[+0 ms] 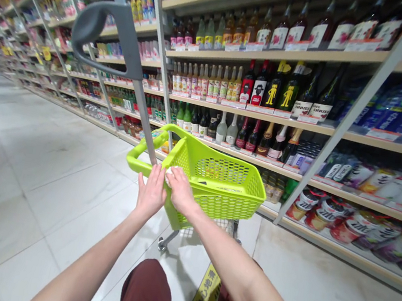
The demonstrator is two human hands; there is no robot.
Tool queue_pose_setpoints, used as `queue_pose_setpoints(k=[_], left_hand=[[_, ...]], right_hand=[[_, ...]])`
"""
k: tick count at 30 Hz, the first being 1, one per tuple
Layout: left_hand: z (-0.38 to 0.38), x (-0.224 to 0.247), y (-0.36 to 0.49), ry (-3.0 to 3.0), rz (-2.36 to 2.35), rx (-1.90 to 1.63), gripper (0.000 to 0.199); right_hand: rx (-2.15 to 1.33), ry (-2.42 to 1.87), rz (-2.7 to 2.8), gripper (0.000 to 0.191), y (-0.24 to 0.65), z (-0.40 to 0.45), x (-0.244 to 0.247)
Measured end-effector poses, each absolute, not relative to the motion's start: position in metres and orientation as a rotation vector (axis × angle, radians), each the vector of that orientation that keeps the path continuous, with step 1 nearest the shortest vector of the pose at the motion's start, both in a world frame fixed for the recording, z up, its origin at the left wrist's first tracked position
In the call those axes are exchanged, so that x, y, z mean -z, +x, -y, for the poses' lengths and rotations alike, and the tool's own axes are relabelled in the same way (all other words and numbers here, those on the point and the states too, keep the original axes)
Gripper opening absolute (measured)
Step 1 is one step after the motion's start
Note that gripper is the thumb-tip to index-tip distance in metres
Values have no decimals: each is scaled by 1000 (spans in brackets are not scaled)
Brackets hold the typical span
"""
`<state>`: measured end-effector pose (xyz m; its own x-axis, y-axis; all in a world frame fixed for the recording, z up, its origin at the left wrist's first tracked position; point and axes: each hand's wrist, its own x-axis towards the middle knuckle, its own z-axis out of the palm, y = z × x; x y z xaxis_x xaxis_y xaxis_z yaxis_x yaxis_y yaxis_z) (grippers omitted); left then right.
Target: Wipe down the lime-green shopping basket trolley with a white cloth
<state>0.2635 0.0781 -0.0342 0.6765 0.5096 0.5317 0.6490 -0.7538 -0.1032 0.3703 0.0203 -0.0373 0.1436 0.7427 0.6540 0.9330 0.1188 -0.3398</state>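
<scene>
Tiled floor open left, shelving right, left hand, right hand on cart

Lime-green shopping basket, grey cart handle

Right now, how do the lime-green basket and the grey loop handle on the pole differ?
The lime-green basket is bright lattice-walled plastic; the grey loop handle is solid and dull. The basket is an open-topped box, the handle a curved loop. The basket sits low above the floor, while the handle rides high on a tilted pole. Both appear to belong to the same cart.
</scene>
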Motion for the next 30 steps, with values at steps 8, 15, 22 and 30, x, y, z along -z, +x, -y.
queue_pose_setpoints(k=[8,15,22,30], left_hand=[[-73,46,258,-2656,851,624,64],[-57,42,286,-2701,709,538,63],[-53,44,295,-2690,672,455,59],[-29,51,326,-2739,604,438,60]], right_hand=[[277,-1896,1486,43,435,32,70],[324,-1846,1506,41,427,31,73],[351,-1950,1440,36,454,58,84],[355,-2097,1186,39,497,106,94]])
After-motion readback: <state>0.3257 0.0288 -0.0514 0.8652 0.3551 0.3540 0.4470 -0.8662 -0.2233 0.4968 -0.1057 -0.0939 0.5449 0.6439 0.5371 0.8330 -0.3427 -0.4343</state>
